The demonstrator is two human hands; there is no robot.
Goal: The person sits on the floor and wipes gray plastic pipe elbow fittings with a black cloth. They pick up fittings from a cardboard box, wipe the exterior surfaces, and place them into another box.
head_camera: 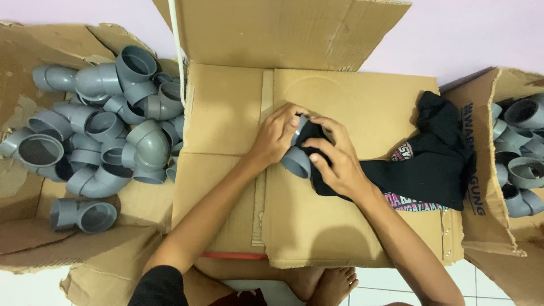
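Observation:
A grey plastic pipe elbow [296, 161] rests on the flattened cardboard box [317, 226] in front of me. My left hand [275, 137] grips the elbow from the left and top. My right hand [335, 157] presses a black cloth [430, 167] against the fitting's right side. The cloth trails off to the right across the cardboard, with printed patches showing on it. Part of the elbow is hidden under the cloth and my fingers.
A heap of several grey pipe elbows [107, 133] lies on opened cardboard at the left. Another carton [481, 187] at the right holds more grey fittings [524, 153]. An upright cardboard flap [283, 31] stands behind. My bare feet [331, 283] sit below the box edge.

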